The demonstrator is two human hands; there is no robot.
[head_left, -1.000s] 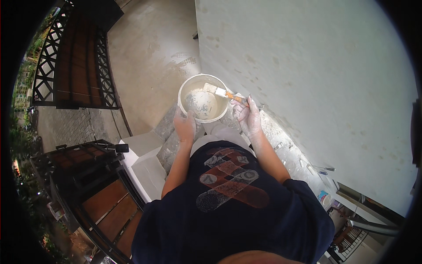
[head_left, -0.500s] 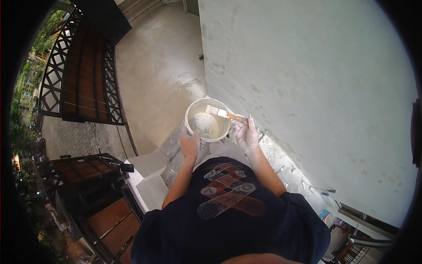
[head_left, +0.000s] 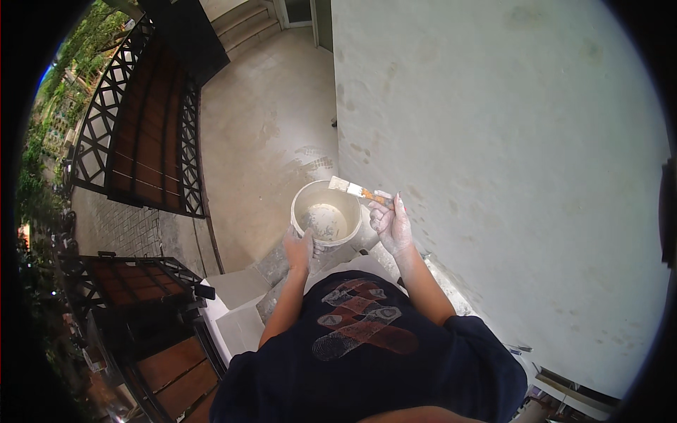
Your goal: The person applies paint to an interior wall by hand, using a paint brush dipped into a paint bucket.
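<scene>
Bordering the far left, green foliage (head_left: 53, 134) stands beyond at least two gate sections (head_left: 149, 120) of black metalwork and red-brown panels, one above the other in the view. To their right lies a pale floor (head_left: 254, 106), marked by one grey, textured smear (head_left: 310, 160), with a short flight of steps (head_left: 243, 28) at its far end. Near the centre, the left hand (head_left: 299, 248), one of two, has its fingers closed on the near left side of a single round, whitish bucket (head_left: 309, 199), whose open mouth shows a pale, grey-flecked residue at the bottom. Below it, a navy shirt (head_left: 374, 374) bears a print of crossed grey and rust-coloured bars with small emblems; any lettering there is too small to read. One brush (head_left: 358, 191), with an orange handle and a whitened head, extends over the bucket's upper right rim; whether it touches cannot be told. The right hand (head_left: 392, 227), coated in white, grasps the handle between thumb and fingers. One broad, pale wall (head_left: 508, 155), blotched with darker patches, fills the right.
</scene>
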